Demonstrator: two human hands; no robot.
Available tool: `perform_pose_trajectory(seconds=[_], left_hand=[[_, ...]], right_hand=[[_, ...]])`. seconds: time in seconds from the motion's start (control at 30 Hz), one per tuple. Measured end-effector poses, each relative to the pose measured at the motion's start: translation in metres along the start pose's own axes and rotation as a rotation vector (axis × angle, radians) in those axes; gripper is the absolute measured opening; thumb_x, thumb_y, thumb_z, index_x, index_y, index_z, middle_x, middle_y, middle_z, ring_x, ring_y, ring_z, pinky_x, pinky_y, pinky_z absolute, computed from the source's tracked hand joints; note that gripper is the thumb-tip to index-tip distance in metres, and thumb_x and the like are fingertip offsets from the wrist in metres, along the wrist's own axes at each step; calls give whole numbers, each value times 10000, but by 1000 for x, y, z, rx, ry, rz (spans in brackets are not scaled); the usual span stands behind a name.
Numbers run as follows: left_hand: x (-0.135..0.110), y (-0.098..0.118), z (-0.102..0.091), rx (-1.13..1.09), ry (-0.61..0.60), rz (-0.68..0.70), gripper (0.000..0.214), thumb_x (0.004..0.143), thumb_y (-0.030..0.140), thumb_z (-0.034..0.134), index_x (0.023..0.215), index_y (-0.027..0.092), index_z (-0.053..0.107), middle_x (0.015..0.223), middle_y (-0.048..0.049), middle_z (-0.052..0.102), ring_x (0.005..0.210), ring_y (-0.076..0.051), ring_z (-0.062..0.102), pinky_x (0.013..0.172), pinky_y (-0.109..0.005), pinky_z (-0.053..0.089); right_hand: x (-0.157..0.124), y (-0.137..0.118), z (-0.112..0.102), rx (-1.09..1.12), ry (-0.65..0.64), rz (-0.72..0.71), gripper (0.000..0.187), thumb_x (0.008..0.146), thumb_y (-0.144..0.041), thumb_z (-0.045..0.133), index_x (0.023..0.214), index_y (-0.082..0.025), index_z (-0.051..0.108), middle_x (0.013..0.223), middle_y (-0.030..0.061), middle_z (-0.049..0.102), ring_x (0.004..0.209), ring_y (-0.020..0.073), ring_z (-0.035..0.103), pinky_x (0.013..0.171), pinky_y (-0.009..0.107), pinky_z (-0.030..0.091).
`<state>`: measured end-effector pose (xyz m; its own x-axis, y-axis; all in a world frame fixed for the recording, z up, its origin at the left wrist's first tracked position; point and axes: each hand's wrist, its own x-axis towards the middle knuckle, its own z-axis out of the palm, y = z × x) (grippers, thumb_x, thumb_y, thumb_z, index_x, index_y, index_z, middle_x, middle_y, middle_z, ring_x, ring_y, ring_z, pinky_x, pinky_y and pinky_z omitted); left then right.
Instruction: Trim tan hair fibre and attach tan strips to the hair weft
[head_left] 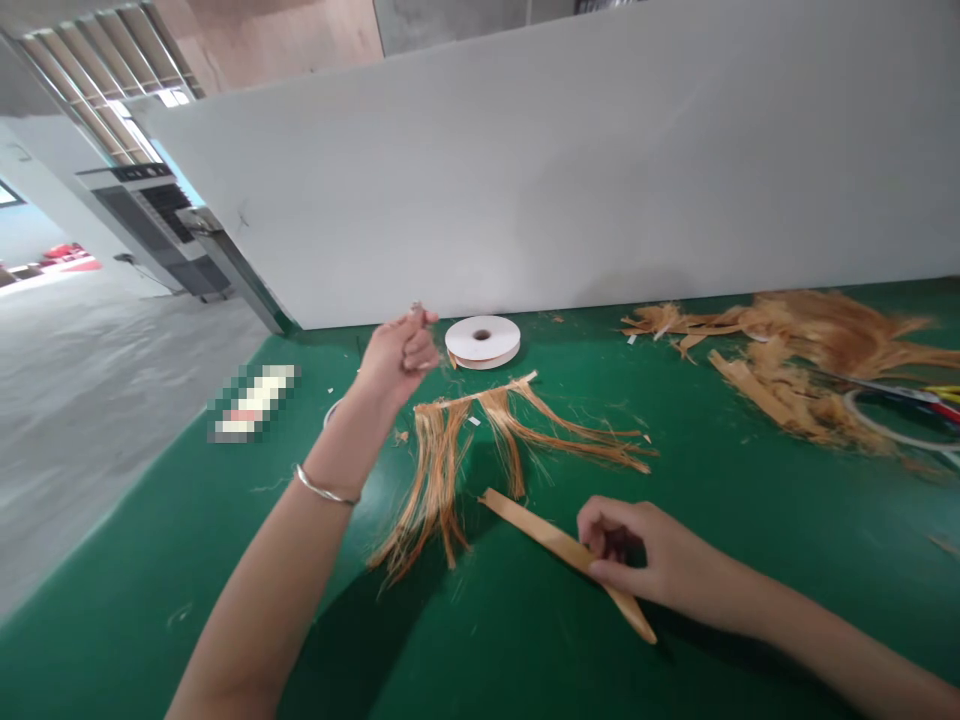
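My left hand (405,345), a bracelet (324,488) on its wrist, is raised over the far side of the table with its fingers curled in a pinch. A tiny pale bit shows at its fingertips, too small to name. In my right hand (630,550) a flat tan ribbon strip (544,533) is pinched between thumb and fingers, slanting down to the right. Between the hands lies a fringe of tan fibre strands (442,460), hanging from a narrow pale band (472,396). Just right of my left hand, a white spool (491,350) lies flat on the table.
At the right sits a loose heap of tan fibres (817,340), with scissors (930,400) and a white ring (892,432) beside it. A white panel (600,180) rises behind the green table (720,470). A blurred-out card (255,402) lies at the left edge.
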<state>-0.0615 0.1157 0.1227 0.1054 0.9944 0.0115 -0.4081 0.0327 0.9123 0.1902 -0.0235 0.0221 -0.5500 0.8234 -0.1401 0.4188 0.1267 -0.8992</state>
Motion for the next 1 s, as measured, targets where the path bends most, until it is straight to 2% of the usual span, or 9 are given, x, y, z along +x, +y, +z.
perform_pose_trajectory(seconds=[0.1,0.27,0.33,0.43,0.5,0.57,0.7,0.83,1.0], left_hand=[[9,16,-15,155,53,121,327,934,256,442,636,159,532,337,94,263,270,-32,179,311,-182,129],[11,20,-17,404,60,303,324,907,258,448,592,182,451,340,96,258,276,-40,189,319,-183,114],[6,19,-1,538,-128,211,313,863,175,472,552,171,431,370,90,258,300,-28,198,341,-170,134],[-4,11,39,800,-681,-71,348,822,128,480,486,158,399,422,51,344,369,-34,311,393,-171,248],[-9,1,69,911,-974,-202,293,836,152,459,543,162,468,469,25,449,423,-67,430,460,-199,363],[-11,-9,91,1035,-1061,-221,284,822,135,428,548,160,496,517,-3,520,495,-105,529,541,-239,442],[-8,-15,96,1306,-1018,-216,146,764,161,481,732,162,623,683,-26,643,625,-152,610,571,-259,459],[-8,-15,65,1283,-925,-26,225,779,288,575,977,188,615,1007,-48,663,894,-165,615,704,-250,470],[-19,-32,35,1167,-696,83,199,817,242,550,998,168,587,1019,-59,645,920,-151,590,758,-279,469]], right_hand=[[-6,10,-22,-5,25,89,157,801,-316,580,861,-197,497,737,-2,560,653,107,523,608,232,422],[-15,-2,-57,-155,-234,185,375,778,-513,596,1020,-227,595,929,64,641,811,203,592,700,320,465],[-12,-13,-70,-335,37,168,475,775,-566,573,1137,-259,581,1189,91,581,1056,302,546,864,432,444],[10,-33,-86,-345,433,-69,688,775,-585,561,1374,-317,354,1454,59,346,1309,345,330,1020,497,338],[30,-47,-93,-150,387,-246,659,832,-606,454,1404,-337,268,1454,46,346,1302,295,362,999,440,383],[49,-58,-95,17,123,-246,577,882,-612,332,1375,-313,329,1323,75,492,1128,241,531,868,361,472],[67,-59,-97,-18,-222,-54,473,871,-580,411,1083,-207,609,767,33,602,539,88,479,481,221,371],[64,-34,-121,-135,43,58,398,865,-494,472,793,-145,648,496,-63,367,436,35,285,450,209,239],[56,4,-208,-636,624,307,704,940,-434,155,798,9,683,716,84,656,577,49,505,621,242,386]])
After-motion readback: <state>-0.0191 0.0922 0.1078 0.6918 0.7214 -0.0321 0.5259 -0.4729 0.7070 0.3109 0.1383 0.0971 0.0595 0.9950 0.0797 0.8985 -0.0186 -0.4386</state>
